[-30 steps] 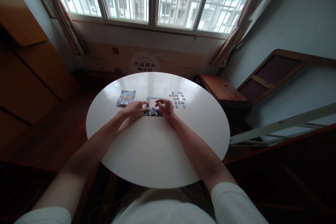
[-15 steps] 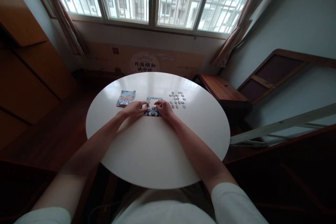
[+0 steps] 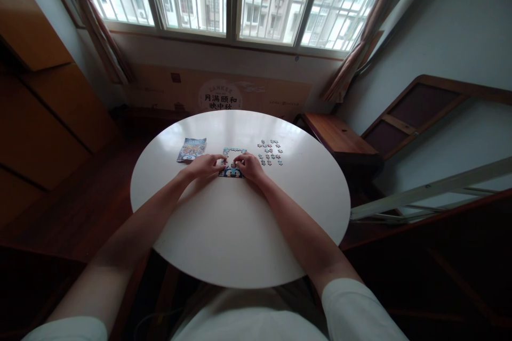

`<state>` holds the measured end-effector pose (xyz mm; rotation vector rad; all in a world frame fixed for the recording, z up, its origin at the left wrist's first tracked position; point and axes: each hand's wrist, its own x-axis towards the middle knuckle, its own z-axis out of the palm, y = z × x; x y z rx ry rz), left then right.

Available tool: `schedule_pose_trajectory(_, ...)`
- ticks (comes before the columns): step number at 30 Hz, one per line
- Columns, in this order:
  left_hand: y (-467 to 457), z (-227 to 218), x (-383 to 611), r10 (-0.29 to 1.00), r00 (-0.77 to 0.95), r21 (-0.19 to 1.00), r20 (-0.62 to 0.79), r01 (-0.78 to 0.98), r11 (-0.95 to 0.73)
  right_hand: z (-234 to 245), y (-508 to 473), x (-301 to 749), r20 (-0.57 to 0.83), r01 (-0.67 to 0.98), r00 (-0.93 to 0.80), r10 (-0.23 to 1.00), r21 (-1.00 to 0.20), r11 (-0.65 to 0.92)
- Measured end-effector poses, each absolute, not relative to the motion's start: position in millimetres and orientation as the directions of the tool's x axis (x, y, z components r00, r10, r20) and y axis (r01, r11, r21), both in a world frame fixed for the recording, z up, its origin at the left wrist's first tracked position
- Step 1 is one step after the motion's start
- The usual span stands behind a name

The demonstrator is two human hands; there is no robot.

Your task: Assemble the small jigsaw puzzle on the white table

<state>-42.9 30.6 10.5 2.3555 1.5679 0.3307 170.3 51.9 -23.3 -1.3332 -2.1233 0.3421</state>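
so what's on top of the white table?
A partly assembled puzzle, with loose pieces to its right and a printed sheet or packet to its left. The left hand and right hand cover parts of the puzzle's sides; what's beneath them can't be seen.

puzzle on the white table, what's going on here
A person has both bare hands at a partly assembled jigsaw puzzle on a round white table. The left hand is at its left edge, and the right hand is at its right side, fingertips over the inner part; whether they pinch a piece is too small to tell. The middle of the puzzle has an unfilled gap. Loose pieces lie spread to the right, and a colourful printed packet or sheet lies to the left.
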Motion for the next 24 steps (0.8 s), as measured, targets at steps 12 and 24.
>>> schedule_pose_trajectory(12,32.6,7.2,-44.5,0.92,0.39,0.364,0.043,0.851,-0.378,-19.9,49.0,169.7,0.319,0.756,-0.327,0.89,-0.476,0.449)
schedule_pose_trajectory(24,30.2,10.9,-42.5,0.924,0.38,0.362,0.034,0.857,-0.366,-21.1,50.0,169.3,0.32,0.76,-0.328,0.889,-0.47,0.45)
